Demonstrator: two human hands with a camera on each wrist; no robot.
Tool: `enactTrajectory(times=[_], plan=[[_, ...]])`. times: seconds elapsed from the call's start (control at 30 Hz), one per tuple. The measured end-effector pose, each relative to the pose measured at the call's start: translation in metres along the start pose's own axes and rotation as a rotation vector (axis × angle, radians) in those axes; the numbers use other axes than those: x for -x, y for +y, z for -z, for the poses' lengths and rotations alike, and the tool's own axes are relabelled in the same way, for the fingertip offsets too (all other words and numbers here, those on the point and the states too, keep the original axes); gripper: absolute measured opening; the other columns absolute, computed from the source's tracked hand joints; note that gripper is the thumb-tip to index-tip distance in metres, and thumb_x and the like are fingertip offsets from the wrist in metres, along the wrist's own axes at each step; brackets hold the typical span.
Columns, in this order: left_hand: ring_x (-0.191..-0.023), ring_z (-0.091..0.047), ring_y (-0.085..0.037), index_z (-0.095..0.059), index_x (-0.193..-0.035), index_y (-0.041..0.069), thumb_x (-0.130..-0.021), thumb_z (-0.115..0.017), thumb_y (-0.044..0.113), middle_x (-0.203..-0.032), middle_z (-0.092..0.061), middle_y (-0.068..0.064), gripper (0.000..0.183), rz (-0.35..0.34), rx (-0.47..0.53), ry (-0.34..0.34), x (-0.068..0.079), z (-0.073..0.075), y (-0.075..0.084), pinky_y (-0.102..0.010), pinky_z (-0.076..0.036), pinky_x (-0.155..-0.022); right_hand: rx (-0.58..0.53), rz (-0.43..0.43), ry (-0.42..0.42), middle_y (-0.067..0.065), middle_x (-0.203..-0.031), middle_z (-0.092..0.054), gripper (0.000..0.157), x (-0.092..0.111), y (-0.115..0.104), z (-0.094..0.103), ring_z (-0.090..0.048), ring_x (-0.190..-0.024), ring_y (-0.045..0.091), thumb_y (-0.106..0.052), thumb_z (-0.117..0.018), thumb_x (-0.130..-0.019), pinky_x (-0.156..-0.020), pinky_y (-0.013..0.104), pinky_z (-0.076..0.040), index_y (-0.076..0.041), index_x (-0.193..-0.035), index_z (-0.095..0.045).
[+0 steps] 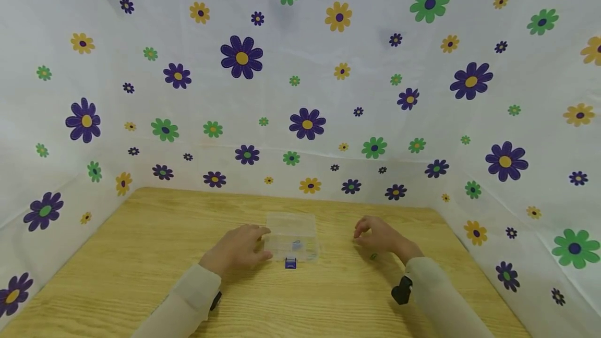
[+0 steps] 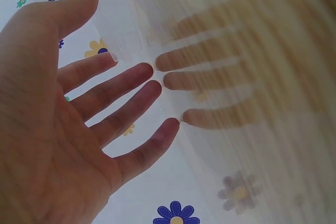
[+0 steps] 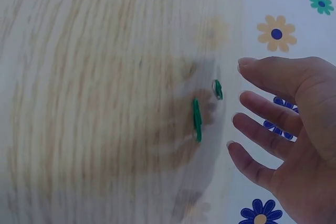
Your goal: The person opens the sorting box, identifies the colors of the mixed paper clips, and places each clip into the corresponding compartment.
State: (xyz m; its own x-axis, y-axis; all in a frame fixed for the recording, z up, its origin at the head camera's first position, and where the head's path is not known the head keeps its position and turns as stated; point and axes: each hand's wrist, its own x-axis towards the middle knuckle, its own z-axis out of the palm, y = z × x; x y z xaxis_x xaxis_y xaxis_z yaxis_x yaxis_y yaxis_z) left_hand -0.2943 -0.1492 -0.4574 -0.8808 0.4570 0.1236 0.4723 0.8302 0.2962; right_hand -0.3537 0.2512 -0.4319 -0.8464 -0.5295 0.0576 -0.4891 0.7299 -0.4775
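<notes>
A clear plastic box (image 1: 292,225) lies on the table, with a blue latch (image 1: 290,263) at its near edge. Inside its near part are a small blue item (image 1: 296,244) and something yellowish (image 1: 310,247), too small to make out. My left hand (image 1: 239,248) is at the box's left side, fingers spread; in the left wrist view its fingertips (image 2: 170,125) meet their reflections on the tabletop. To the right of the box, my right hand (image 1: 381,234) hovers with loosely bent fingers and holds nothing. Beside it lie green paper clips (image 3: 197,120) on the table.
The wood-grain table (image 1: 164,233) has a glossy surface that mirrors the hands. White flower-printed cloth (image 1: 281,93) stands around its back and both sides. Dark straps with a camera (image 1: 401,291) sit at the wrists.
</notes>
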Motion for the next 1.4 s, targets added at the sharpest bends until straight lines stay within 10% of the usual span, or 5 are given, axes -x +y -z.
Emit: enactTrajectory(times=[0.6, 1.4], plan=[[-0.130, -0.061, -0.039, -0.060, -0.143, 0.007, -0.097, -0.068, 0.045, -0.141, -0.064, -0.016, 0.060, -0.015, 0.017, -0.004, 0.000, 0.000, -0.001, -0.056, -0.050, -0.110, 0.235, -0.077, 0.107, 0.019, -0.122, -0.067, 0.016, -0.001, 0.017, -0.013, -0.064, -0.112, 0.037, -0.024, -0.081, -0.088, -0.098, 0.055, -0.056, -0.012, -0.077, -0.076], [-0.128, -0.062, -0.038, -0.060, -0.142, 0.007, -0.097, -0.070, 0.044, -0.138, -0.066, -0.015, 0.059, -0.001, 0.009, 0.005, 0.000, 0.000, 0.000, -0.056, -0.051, -0.108, 0.204, 0.036, 0.098, 0.026, -0.122, -0.067, 0.014, -0.002, 0.014, -0.014, -0.061, -0.116, 0.044, -0.010, -0.078, -0.090, -0.105, 0.066, -0.046, -0.010, -0.075, -0.076]])
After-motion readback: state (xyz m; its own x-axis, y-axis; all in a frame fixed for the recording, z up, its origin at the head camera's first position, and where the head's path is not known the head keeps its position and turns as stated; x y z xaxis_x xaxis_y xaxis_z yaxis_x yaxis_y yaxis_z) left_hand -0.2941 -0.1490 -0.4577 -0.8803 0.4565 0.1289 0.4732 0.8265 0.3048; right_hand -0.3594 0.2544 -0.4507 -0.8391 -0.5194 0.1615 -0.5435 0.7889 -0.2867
